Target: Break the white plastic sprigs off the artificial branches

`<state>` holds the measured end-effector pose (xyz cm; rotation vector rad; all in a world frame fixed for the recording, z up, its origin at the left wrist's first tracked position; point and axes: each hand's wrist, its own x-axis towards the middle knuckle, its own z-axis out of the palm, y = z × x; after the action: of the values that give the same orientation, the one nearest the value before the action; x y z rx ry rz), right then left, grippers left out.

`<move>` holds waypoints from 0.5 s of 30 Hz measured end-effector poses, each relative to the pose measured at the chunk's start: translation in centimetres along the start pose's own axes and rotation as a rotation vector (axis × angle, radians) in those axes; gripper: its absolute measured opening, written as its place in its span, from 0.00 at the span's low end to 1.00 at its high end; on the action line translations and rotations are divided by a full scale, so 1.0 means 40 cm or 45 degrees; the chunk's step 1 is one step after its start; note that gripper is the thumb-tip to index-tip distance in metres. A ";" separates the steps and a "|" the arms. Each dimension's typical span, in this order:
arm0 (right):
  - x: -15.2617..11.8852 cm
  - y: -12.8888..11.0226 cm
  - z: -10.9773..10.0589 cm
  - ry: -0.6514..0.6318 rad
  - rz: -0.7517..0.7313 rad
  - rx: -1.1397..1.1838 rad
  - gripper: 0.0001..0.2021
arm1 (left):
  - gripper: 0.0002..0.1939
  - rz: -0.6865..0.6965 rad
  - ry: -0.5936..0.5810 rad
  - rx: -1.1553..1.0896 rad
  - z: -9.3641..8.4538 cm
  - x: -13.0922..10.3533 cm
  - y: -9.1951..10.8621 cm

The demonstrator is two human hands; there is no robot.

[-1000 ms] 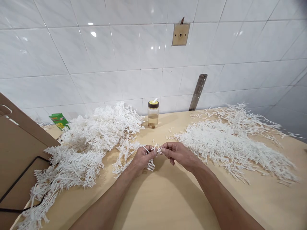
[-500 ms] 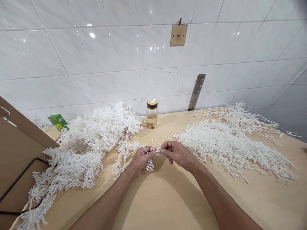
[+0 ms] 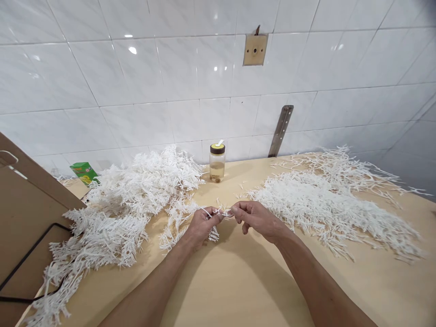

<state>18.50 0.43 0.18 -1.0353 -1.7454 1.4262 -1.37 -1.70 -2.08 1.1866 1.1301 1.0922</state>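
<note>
One pale table [image 3: 218,290] abuts a tiled, seemingly glossy wall [image 3: 170,68].

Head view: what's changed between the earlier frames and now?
The right hand has drawn slightly rightward, widening the small gap to the left hand. The left hand still pinches the white branched piece; whether the right fingertips still grip its strands or have let go, I can't tell. Unchanged: both white piles, the jar and the green box.
</note>
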 end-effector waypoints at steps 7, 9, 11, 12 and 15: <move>0.016 0.037 0.004 0.109 0.028 -0.082 0.22 | 0.21 0.143 0.016 0.092 0.006 0.001 0.000; 0.016 0.036 0.008 0.137 0.015 -0.089 0.21 | 0.20 0.161 0.008 0.081 0.008 0.001 0.001; 0.015 0.030 0.012 0.138 -0.003 -0.080 0.19 | 0.21 0.175 0.003 0.074 0.010 0.002 0.000; 0.014 0.026 0.014 0.136 -0.012 -0.073 0.18 | 0.21 0.180 0.006 0.075 0.010 0.002 -0.001; 0.015 0.023 0.016 0.158 -0.015 -0.073 0.16 | 0.22 0.174 0.062 0.094 0.009 0.003 -0.006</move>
<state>17.82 0.72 -0.84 -1.1179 -1.7087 1.2835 -1.01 -1.64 -2.30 1.3172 1.1481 1.1973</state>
